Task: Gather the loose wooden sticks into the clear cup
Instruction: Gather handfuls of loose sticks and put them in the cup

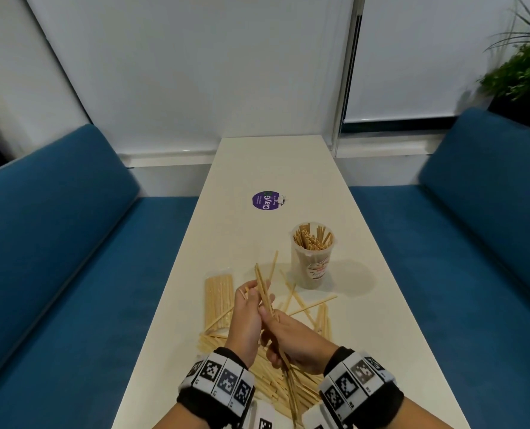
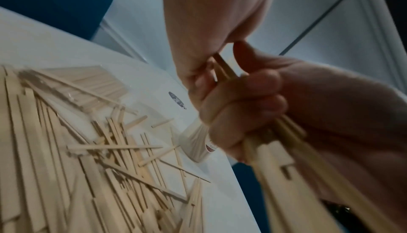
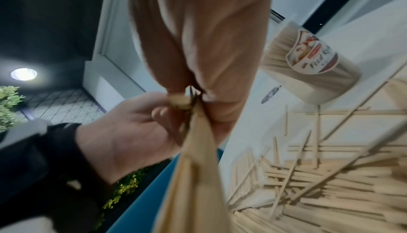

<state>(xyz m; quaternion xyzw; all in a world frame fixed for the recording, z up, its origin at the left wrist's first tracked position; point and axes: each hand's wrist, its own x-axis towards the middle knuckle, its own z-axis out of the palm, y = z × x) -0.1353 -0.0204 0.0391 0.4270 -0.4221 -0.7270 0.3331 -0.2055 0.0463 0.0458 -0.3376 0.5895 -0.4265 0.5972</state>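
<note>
Both hands hold one bundle of wooden sticks [image 1: 265, 297] slanted above the table. My left hand [image 1: 251, 300] pinches its upper part, and my right hand [image 1: 284, 335] grips it lower down with curled fingers [image 2: 246, 108]. The bundle's lower end [image 3: 198, 167] hangs toward the loose stick pile [image 1: 273, 385] under my wrists. The clear cup [image 1: 313, 261] stands upright just beyond and to the right of the hands, holding several sticks. More loose sticks [image 1: 307, 308] lie between the hands and the cup. The cup [image 3: 308, 62] also shows in the right wrist view.
A clear-wrapped packet of sticks [image 1: 219, 300] lies left of my hands. A purple round sticker [image 1: 266, 202] sits farther along the narrow white table [image 1: 273, 162]. Blue benches [image 1: 71, 274] flank the table, and plants [image 1: 524, 72] stand at the far right.
</note>
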